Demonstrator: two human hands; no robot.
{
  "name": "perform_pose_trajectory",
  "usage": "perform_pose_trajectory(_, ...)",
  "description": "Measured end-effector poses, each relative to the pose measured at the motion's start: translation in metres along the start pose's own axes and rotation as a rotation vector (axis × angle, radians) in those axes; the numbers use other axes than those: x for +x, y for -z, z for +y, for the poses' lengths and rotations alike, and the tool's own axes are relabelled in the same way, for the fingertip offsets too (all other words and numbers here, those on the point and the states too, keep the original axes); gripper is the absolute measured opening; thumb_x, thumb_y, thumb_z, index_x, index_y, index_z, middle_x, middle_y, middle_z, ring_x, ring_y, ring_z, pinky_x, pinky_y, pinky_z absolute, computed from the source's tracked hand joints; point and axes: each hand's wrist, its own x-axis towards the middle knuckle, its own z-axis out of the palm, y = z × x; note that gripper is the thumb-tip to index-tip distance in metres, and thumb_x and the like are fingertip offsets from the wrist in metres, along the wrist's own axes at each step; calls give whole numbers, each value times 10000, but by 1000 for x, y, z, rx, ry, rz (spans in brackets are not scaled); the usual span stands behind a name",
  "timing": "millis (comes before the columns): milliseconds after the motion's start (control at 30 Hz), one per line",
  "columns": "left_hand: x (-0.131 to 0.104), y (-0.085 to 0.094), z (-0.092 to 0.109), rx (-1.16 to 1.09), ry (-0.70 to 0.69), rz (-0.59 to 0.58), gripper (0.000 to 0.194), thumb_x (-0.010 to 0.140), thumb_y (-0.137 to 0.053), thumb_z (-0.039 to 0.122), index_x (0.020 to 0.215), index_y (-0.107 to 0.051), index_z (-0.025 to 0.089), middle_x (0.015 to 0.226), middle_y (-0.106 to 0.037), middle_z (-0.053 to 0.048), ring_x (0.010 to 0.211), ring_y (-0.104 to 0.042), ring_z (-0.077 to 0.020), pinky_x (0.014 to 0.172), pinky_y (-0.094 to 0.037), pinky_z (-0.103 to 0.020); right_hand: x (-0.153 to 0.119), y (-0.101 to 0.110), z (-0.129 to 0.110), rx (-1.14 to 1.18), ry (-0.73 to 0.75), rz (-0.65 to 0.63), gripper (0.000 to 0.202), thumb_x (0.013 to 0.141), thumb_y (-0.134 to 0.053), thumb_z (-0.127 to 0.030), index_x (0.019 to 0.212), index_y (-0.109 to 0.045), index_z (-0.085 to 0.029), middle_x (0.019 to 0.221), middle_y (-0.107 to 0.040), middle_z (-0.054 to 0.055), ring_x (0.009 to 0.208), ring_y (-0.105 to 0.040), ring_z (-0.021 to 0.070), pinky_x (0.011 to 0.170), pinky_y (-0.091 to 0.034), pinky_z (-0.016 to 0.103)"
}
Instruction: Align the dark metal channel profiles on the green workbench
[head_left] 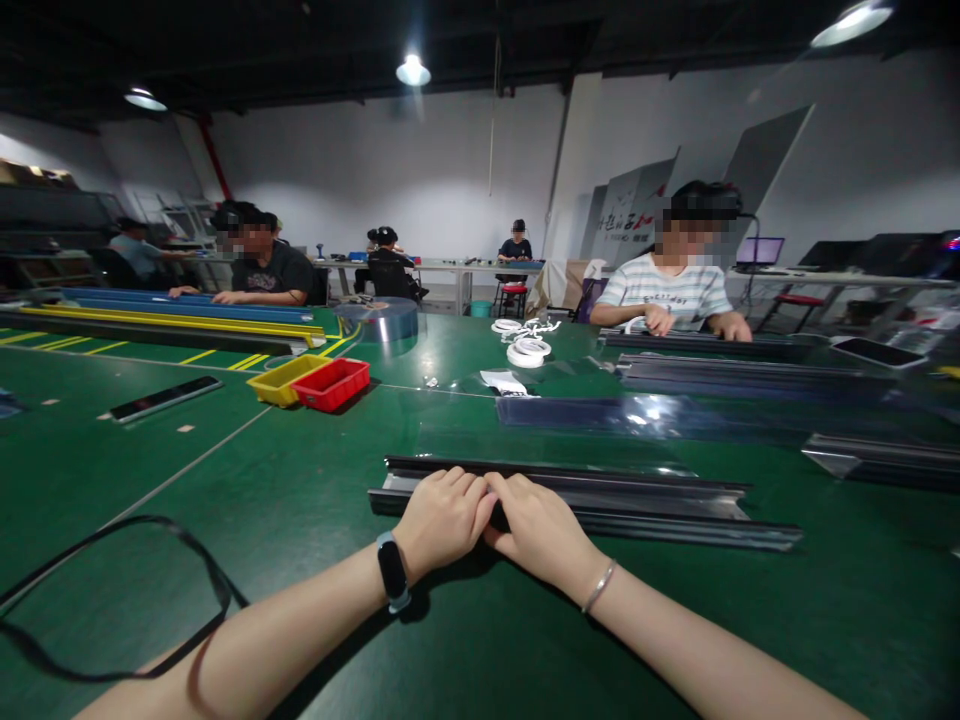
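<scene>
A long black channel-shaped profile (637,490) lies on the green table in front of me, its inside pale and shiny. My left hand (444,515) is closed over its left part, the fingers curled across the near and far edges. Right beside it, my right hand (536,525) grips the same profile, thumbs and forefingers of both hands close together. The fingertips are partly hidden behind the knuckles. Just beyond the profile lies a clear plastic strip (540,445).
Yellow (279,382) and red bins (331,386) stand at the left, near a phone (166,398). A black strap (217,590) hangs over my left forearm. Further profiles (750,375) and white coils (528,351) lie ahead. A co-worker (667,285) sits opposite; others work further off.
</scene>
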Motion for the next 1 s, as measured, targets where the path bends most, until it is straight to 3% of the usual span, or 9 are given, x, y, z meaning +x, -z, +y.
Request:
perform_pose_trajectory(233, 0, -4, 0, 20, 4, 10, 271, 864, -314, 288, 752, -520, 152, 651, -542, -42, 674, -509, -168, 614, -391, -302, 0, 3, 0, 73, -24, 49, 388, 719, -492, -290, 1080, -381, -203, 905, -513, 48, 841, -499, 167, 685, -399, 266)
perform_pose_trajectory(467, 0, -3, 0, 22, 13, 9, 253, 863, -320, 293, 759, -508, 160, 666, -545, -37, 671, -510, -169, 609, -382, -305, 0, 2, 0, 47, -30, 9, 382, 707, -504, -286, 1064, -399, -197, 833, -516, 36, 775, -510, 167, 665, -400, 269)
perform_pose_trajectory(633, 0, -4, -1, 28, 0, 16, 260, 861, -323, 293, 742, -510, 157, 624, -538, -32, 617, -503, -157, 573, -372, -293, -1, 2, 0, 86, -28, 48, 430, 714, -497, -287, 1116, -365, -210, 915, -511, 41, 858, -506, 165, 699, -403, 264)
perform_pose_trajectory(800, 0, -3, 0, 8, -1, 32, 249, 858, -332, 280, 723, -503, 160, 630, -540, -31, 620, -507, -156, 573, -373, -296, -2, 2, 1, 51, -36, 2, 365, 731, -490, -320, 1071, -409, -214, 821, -519, 26, 755, -530, 161, 647, -400, 258)
perform_pose_trajectory(1000, -1, -4, -1, -1, -42, 57, 244, 854, -342, 265, 706, -507, 162, 623, -550, -29, 602, -515, -147, 570, -384, -287, -2, 1, 3, 114, -43, 50, 459, 724, -504, -324, 1144, -352, -218, 904, -519, 46, 835, -530, 173, 683, -409, 268)
